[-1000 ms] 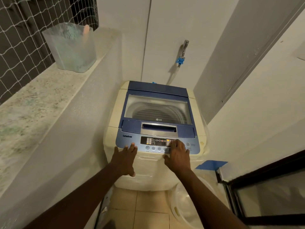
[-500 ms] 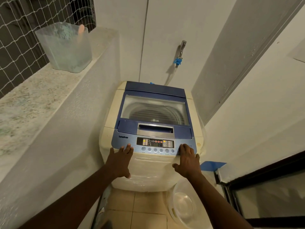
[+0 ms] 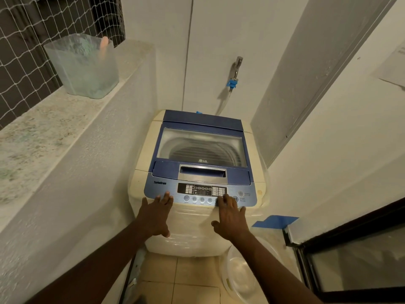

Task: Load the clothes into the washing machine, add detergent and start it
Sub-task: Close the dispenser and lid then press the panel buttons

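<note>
A cream top-loading washing machine [image 3: 153, 150] with a blue lid [image 3: 201, 128] stands in a narrow corner, lid down; the drum shows through its window. Along the front runs the blue control panel [image 3: 201, 193] with a dark display and a row of round buttons. My left hand [image 3: 156, 215] lies flat on the machine's front left edge, fingers straight, tips at the panel's lower rim. My right hand [image 3: 229, 216] has its fingers straight, with the tips on the buttons at the panel's right side. No clothes are visible.
A translucent plastic tub [image 3: 84, 66] stands on the stone ledge [image 3: 43, 123] at left, before a netted opening. A tap with a blue hose coupling [image 3: 233, 81] is on the back wall. A clear basin [image 3: 241, 279] lies on the tiled floor right of the machine, beside a dark-framed door [image 3: 350, 249].
My right hand slid right along the panel's front edge, then came back left to the buttons. The panel display that showed lit marks now looks dark. My left hand stays on the front edge.
</note>
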